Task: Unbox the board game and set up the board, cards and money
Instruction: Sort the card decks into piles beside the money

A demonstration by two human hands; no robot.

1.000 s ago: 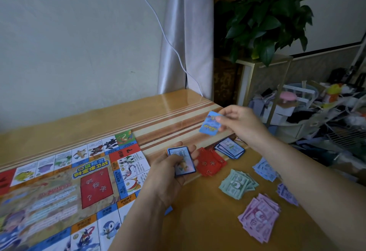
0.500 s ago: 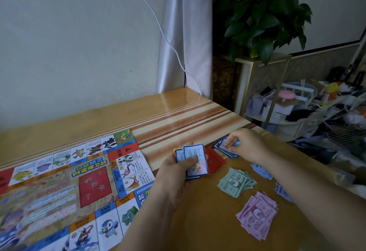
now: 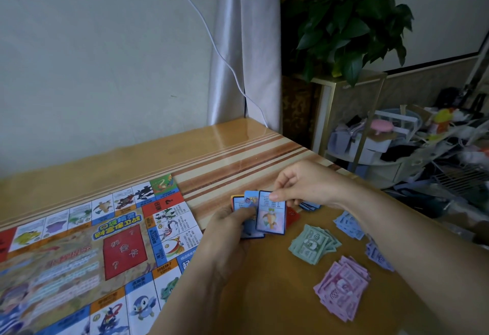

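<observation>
A small fan of cards (image 3: 270, 218) is held just off the right edge of the board (image 3: 79, 250), low over the table (image 3: 201, 154). The left hand (image 3: 227, 231) grips the fan from below, its thumb curled across the faces. The right hand (image 3: 309, 185) pinches the top edge of the front card. Farther right of the board lie red cards (image 3: 293, 215), blue cards (image 3: 308, 206), then heaps of green notes (image 3: 313, 246), pink notes (image 3: 342, 288), blue notes (image 3: 349, 225) and purple notes (image 3: 378, 255). A plant (image 3: 352, 22) stands well beyond the board's far right corner.

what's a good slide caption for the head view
Left hand holds a fan of cards while the right hand pinches the front card, beside the board and money piles.
</observation>
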